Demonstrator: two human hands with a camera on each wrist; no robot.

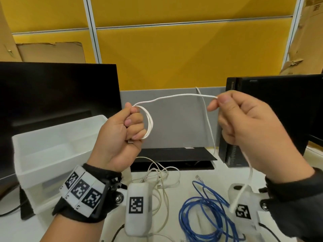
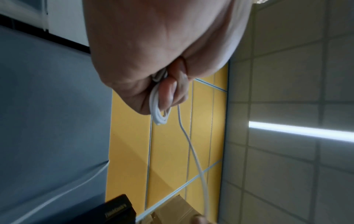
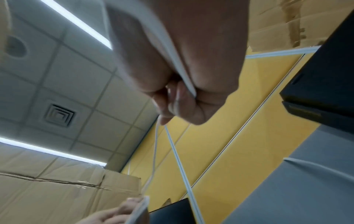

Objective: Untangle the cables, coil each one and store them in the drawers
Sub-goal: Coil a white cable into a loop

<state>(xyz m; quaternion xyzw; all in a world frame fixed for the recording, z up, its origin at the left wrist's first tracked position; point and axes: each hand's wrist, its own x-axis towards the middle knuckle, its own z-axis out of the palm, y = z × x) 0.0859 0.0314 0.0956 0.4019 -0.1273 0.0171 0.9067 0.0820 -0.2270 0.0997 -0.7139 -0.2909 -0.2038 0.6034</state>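
Note:
My left hand (image 1: pixel 130 126) is raised above the desk, fingers curled round a small coil of white cable (image 1: pixel 148 124); the same coil (image 2: pixel 159 115) pokes out of the fist in the left wrist view. A free length of that cable (image 1: pixel 176 97) runs right to my right hand (image 1: pixel 227 109), which pinches it between thumb and forefinger; the white cable (image 3: pixel 176 153) hangs away from that hand in the right wrist view. Its tail drops past the right wrist. On the desk lie a blue network cable (image 1: pixel 204 212) in loose loops and a tangle of white cables (image 1: pixel 160 177).
A translucent white drawer unit (image 1: pixel 52 151) stands open at the left, in front of a dark monitor (image 1: pixel 57 95). A black computer case (image 1: pixel 232 126) and a second monitor (image 1: pixel 288 105) stand at the right. A black monitor base (image 1: pixel 174 154) lies mid-desk. Cardboard leans on the yellow partition.

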